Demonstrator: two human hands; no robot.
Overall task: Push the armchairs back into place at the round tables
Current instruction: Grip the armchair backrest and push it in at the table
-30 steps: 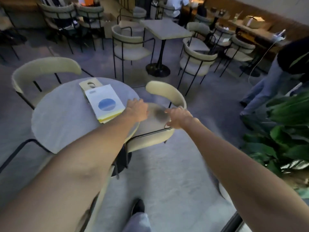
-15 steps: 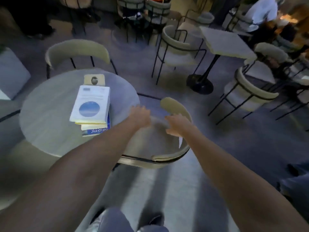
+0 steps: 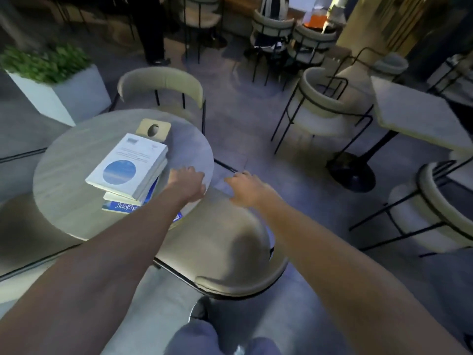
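A round pale table [image 3: 76,160] stands ahead on the left. A cream armchair [image 3: 217,242] with a thin black frame sits right in front of me, its seat partly under the table's near right edge and its curved backrest [image 3: 238,284] toward my legs. My left hand [image 3: 188,181] lies at the table's right rim with fingers spread and holds nothing. My right hand [image 3: 247,188] hovers open above the front of the seat, apart from the chair. A second cream armchair [image 3: 161,82] stands tucked in at the table's far side.
A stack of books [image 3: 128,172] and a wooden holder [image 3: 153,129] lie on the table. A white planter [image 3: 64,98] stands at far left. To the right are a square table [image 3: 414,116] on a black pedestal [image 3: 353,174] and more armchairs [image 3: 322,108]. A person's legs [image 3: 151,34] show at the back.
The view has swung so the armchair now lies between me and the table, backrest toward me. Both hands have left the chair's backrest and reach further forward, open.
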